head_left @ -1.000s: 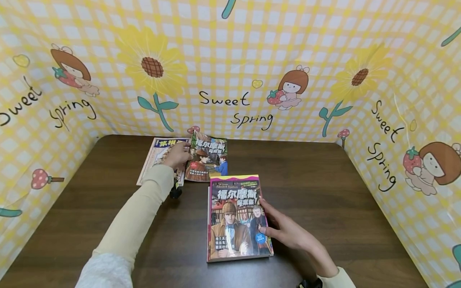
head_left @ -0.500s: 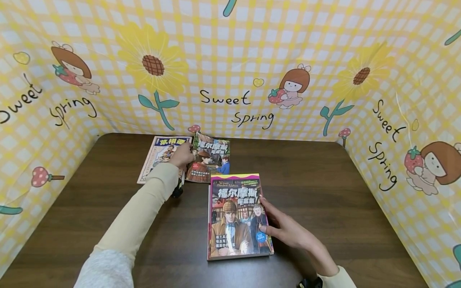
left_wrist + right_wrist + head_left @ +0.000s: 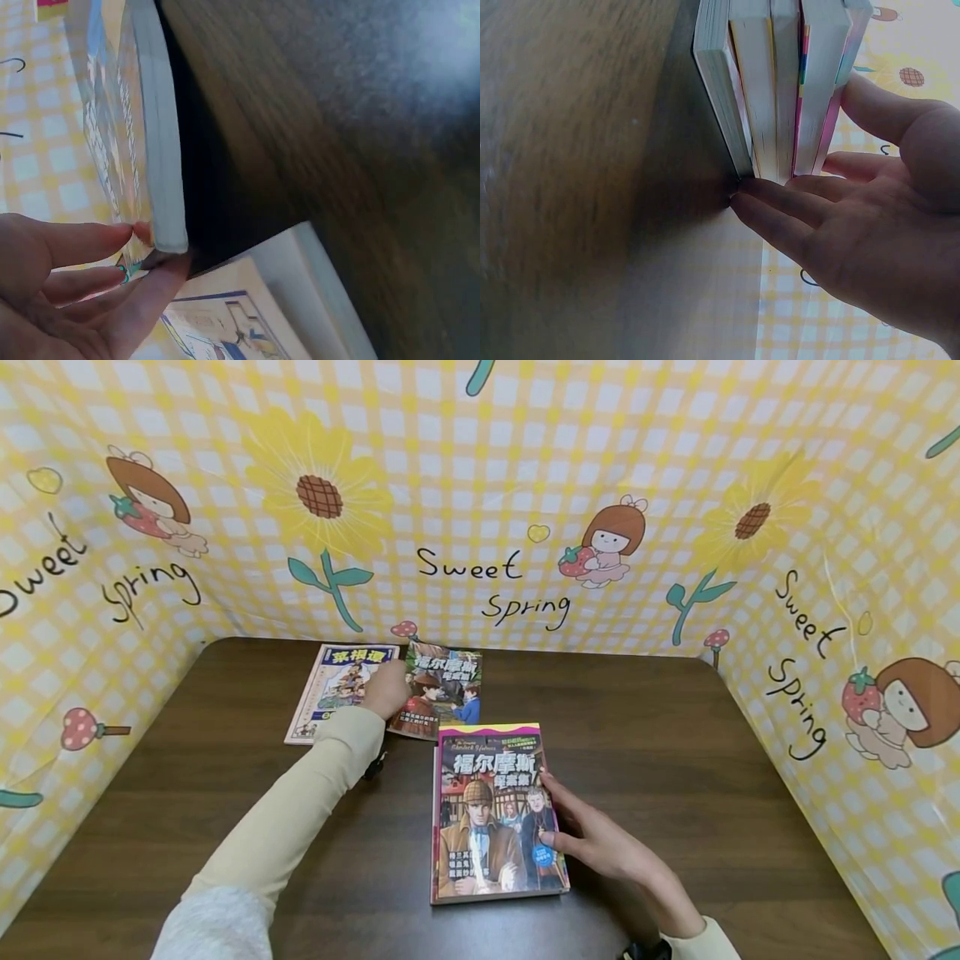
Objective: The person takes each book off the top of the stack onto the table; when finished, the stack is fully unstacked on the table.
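Observation:
At the back of the table my left hand (image 3: 386, 689) pinches the left edge of a book (image 3: 446, 689) with a detective on its cover. The left wrist view has that book's page block (image 3: 169, 150) tilted up off the table, thumb on the cover and fingers beneath. Just left lies a pale-bordered comic book (image 3: 330, 689), partly hidden by the hand and sleeve. Nearer me lies a stack of books (image 3: 487, 827), topped by another detective book. My right hand (image 3: 600, 835) rests along the stack's right side, fingers extended against the edges and thumb at the top cover.
A dark wooden table (image 3: 637, 718) carries all the books. Yellow checked cloth (image 3: 465, 468) printed with flowers and cartoon girls walls in the back and both sides. Each wrist wears a black strap.
My left hand has shifted slightly to the right along with the book it pinches, uncovering more of the comic book. The right hand and the stack stay where they were.

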### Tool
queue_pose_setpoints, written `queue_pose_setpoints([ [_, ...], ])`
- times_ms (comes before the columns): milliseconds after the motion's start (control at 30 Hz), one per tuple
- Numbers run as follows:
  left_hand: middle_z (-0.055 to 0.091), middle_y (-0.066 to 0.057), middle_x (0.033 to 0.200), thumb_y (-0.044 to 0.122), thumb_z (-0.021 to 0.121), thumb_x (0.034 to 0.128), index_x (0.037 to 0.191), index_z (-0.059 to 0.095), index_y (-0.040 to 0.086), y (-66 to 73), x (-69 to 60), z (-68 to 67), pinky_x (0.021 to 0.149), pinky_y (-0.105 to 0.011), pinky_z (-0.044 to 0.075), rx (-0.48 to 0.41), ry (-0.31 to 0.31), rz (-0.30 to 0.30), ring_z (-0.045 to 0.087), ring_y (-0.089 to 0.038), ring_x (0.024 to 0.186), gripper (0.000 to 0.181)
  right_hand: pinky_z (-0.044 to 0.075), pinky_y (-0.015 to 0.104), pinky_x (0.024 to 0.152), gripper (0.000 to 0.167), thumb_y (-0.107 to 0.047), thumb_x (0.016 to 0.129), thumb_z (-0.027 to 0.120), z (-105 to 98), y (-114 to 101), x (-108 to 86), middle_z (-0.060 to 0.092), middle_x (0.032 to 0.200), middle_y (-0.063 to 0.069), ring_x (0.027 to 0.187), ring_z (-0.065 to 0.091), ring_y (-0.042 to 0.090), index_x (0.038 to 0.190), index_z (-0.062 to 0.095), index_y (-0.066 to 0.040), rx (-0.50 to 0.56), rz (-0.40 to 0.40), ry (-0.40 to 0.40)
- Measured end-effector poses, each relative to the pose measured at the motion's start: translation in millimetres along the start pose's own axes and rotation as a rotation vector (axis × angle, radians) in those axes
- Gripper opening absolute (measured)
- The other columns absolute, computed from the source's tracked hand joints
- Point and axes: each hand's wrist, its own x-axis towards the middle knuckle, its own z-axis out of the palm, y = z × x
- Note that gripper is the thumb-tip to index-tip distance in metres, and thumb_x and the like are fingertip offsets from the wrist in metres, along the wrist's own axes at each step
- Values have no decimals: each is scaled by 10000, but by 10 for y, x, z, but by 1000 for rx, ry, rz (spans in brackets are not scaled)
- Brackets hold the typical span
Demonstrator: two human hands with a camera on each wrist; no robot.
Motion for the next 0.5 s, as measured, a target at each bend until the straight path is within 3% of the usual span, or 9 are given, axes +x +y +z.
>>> queue_pose_setpoints([
  [167, 600, -250, 1175, -58, 457, 912, 1302, 527, -39, 56, -46, 8, 581, -394, 421, 27, 4, 23, 581, -322, 787, 396, 242, 541, 1095, 773, -316, 941, 616, -3, -2, -6, 141, 1600, 110, 1422, 223, 350, 1551, 174, -144, 6, 7, -5],
  [367, 615, -192, 1225, 29, 666, 872, 1272, 596, 22, 134, -148, 65, 718, -441, 517, 51, -40, 102, 625, -338, 962, 406, 237, 544, 1095, 768, -311, 945, 611, 0, -10, -12, 138, 1600, 112, 1422, 222, 345, 1551, 170, -139, 13, 5, -7],
  [500, 664, -159, 1138, 106, 700, 877, 1263, 624, 57, 171, -207, 133, 703, -421, 543, 193, -82, 162, 653, -297, 896, 397, 231, 547, 1096, 765, -314, 949, 606, 4, -7, -12, 136, 1600, 110, 1424, 213, 339, 1551, 167, -140, 9, 1, -7],
])
